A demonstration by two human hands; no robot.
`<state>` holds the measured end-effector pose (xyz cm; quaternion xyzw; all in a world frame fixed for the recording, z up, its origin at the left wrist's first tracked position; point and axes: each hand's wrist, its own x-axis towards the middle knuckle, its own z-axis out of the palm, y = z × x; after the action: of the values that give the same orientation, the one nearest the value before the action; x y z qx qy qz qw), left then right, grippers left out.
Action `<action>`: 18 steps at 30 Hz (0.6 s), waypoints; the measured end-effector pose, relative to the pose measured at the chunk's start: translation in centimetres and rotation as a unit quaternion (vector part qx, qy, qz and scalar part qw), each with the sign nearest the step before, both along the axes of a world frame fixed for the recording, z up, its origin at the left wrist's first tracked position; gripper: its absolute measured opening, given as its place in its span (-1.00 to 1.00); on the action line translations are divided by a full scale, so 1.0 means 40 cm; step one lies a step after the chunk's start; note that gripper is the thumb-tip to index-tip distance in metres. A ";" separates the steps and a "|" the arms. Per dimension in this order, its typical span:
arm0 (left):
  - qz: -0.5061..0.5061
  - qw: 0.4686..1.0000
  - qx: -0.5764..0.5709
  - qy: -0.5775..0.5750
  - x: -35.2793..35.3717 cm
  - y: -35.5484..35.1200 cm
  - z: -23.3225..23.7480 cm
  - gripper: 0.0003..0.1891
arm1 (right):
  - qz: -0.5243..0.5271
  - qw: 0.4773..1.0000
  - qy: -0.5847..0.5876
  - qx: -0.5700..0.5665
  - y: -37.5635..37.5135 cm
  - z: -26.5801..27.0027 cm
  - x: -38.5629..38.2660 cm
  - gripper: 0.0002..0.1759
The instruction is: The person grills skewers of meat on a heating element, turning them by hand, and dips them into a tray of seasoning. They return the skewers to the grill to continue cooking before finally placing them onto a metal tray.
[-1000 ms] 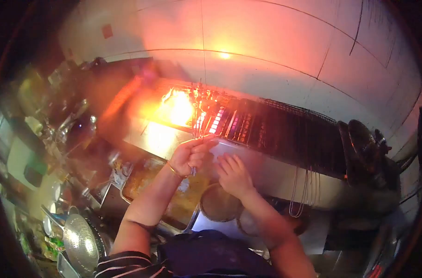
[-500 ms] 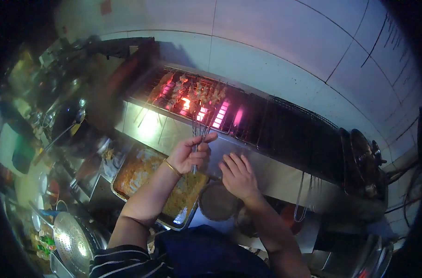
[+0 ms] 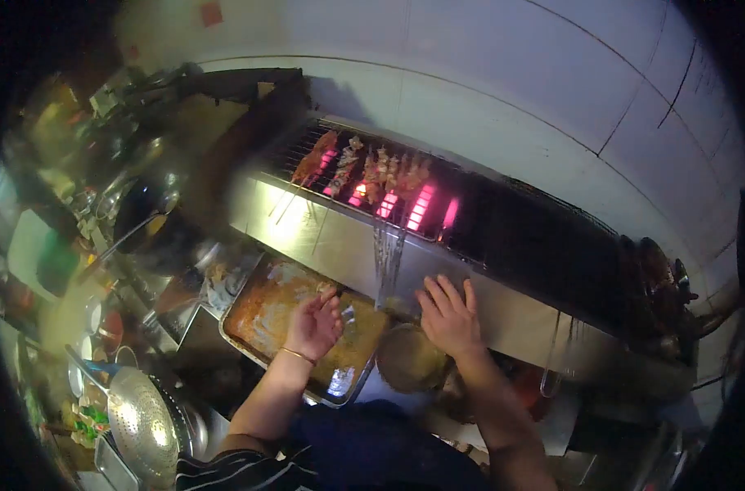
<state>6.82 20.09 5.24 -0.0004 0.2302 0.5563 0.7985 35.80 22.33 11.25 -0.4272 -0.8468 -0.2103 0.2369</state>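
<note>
My left hand (image 3: 315,323), a gold bangle at its wrist, is palm up above a greasy metal tray (image 3: 240,321); its loosely curled fingers are apart and hold nothing visible. My right hand (image 3: 452,315) lies open with fingers spread at the front ledge (image 3: 503,307) of a grill. Meat skewers (image 3: 393,176) rest side by side over the glowing part of the grill (image 3: 299,139). Their metal sticks (image 3: 386,254) jut over the ledge between my two hands, touched by neither. To their left lie more skewers with browner meat (image 3: 313,159).
Below my right hand is a round container (image 3: 409,360). Metal tongs (image 3: 552,352) hang from the ledge at right. A perforated strainer (image 3: 147,425) stands lower left, and a ladle (image 3: 131,237) lies beyond. Dark pans (image 3: 646,274) sit at the grill's right end.
My left hand has let go of the bunch of skewer sticks and drawn back toward me, over the tray. My right hand stays spread by the ledge. The view has shifted slightly.
</note>
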 end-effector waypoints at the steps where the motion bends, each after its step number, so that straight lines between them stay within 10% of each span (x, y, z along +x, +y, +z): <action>1: 0.008 1.000 -0.014 -0.011 -0.016 -0.016 -0.035 -0.72 | -0.008 1.000 0.015 0.011 0.000 -0.003 -0.002 -0.69; 13: 0.198 0.958 0.006 0.205 -0.054 -0.009 0.058 -0.85 | -0.012 1.000 0.021 -0.015 0.007 -0.026 -0.002 -0.55; 15: 0.295 0.858 0.118 0.403 -0.060 0.015 0.112 -0.77 | -0.013 1.000 0.017 -0.023 0.008 -0.024 0.001 -0.55; 18: 0.356 0.573 0.236 0.699 -0.085 0.085 0.193 -0.64 | -0.010 1.000 0.016 -0.022 0.008 -0.019 0.000 -0.56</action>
<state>3.41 23.50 12.95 0.4953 0.5586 0.6580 0.0985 35.80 22.65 10.49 -0.4443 -0.8429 -0.1873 0.2390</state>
